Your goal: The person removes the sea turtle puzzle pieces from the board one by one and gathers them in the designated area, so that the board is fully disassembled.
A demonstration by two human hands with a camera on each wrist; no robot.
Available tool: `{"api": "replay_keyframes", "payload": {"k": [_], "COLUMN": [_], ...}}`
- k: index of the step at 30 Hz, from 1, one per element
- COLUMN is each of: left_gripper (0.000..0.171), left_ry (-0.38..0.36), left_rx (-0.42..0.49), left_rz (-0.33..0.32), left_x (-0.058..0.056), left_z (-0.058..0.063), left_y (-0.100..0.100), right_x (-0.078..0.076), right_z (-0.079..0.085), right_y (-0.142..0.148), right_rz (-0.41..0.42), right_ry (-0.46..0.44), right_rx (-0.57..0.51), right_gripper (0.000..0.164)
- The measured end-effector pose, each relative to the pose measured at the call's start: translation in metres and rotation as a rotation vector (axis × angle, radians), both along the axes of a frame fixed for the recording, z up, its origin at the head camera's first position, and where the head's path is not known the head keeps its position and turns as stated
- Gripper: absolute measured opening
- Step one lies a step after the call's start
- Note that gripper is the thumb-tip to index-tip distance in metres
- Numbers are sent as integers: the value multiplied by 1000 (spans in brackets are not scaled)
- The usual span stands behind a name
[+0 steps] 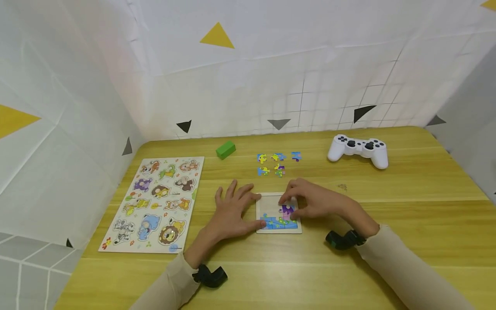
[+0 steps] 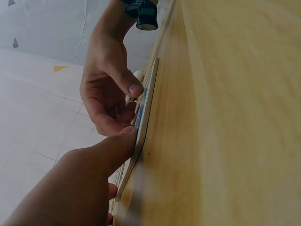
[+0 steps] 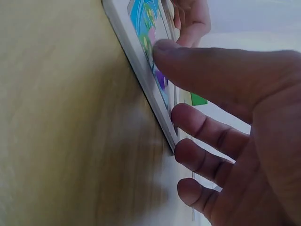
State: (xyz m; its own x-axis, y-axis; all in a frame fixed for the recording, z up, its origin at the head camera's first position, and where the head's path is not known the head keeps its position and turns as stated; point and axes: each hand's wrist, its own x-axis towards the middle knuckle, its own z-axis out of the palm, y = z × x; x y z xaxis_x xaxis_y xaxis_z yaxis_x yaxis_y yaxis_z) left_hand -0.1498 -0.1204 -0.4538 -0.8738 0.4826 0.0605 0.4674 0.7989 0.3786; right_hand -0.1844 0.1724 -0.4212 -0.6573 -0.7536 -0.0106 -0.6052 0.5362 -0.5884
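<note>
A small white-rimmed puzzle tray (image 1: 279, 231) lies in the middle of the table, with blue pieces (image 1: 271, 223) along its near side. My left hand (image 1: 232, 214) is spread at the tray's left side, its thumb on the near left corner and its index finger by the far left corner. Over the tray's right part, my right hand (image 1: 314, 200) has its thumb and a fingertip about a purple puzzle piece (image 1: 287, 212). The right wrist view shows that thumb (image 3: 188, 63) low on the pieces, with the other fingers loosely bent beside the rim.
Several loose puzzle pieces (image 1: 262, 159) lie beyond the tray. A green block (image 1: 226, 150) is behind the left hand. An animal puzzle board (image 1: 149, 206) covers the table's left, and a white game controller (image 1: 358, 148) sits at the back right. Pale cloth walls (image 1: 248, 86) stand behind.
</note>
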Motion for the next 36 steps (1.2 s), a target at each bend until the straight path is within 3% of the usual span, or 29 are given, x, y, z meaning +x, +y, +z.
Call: {"api": "replay_keyframes", "payload": {"k": [36], "left_gripper": [71], "left_ry": [30], "left_rx": [-2], "left_rz": [-7], "left_x": [0], "left_z": [-3], "left_y": [-1], "right_x": [4], "right_z": [-2], "right_y": [0], "right_rz": [23], "right_ry": [-31], "right_rx": [-43], "right_gripper": [32]}}
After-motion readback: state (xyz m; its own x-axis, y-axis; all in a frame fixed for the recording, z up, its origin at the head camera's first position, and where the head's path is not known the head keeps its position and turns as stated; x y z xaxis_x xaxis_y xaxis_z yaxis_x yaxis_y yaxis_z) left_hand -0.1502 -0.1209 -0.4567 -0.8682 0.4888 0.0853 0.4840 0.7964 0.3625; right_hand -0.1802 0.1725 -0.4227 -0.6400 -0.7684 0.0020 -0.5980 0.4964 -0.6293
